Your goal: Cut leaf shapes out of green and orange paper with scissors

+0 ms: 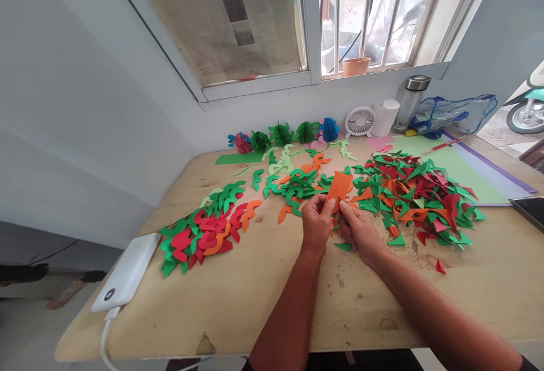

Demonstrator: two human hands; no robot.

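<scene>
An orange paper piece [340, 185] is held up between my two hands over the middle of the table. My left hand [317, 221] pinches its lower left edge with thumb and fingers. At its lower right edge, my right hand [359, 228] is closed on the same paper; whether it also holds a tool is hidden. Green and orange cut shapes [297, 184] lie just behind and left of my hands. To the right is a large heap of green, red and orange scraps [419, 198]. A pile of red, green and orange leaf-like cutouts [208, 229] lies on the left.
A white power bank [126, 272] with a cable sits at the table's [255, 308] left edge. Along the wall stand folded paper balls [281, 133], a small fan [360, 122], a white cylinder, a glass bottle [411, 103] and a clear blue pouch [454, 115]. A dark phone [529, 212] lies far right.
</scene>
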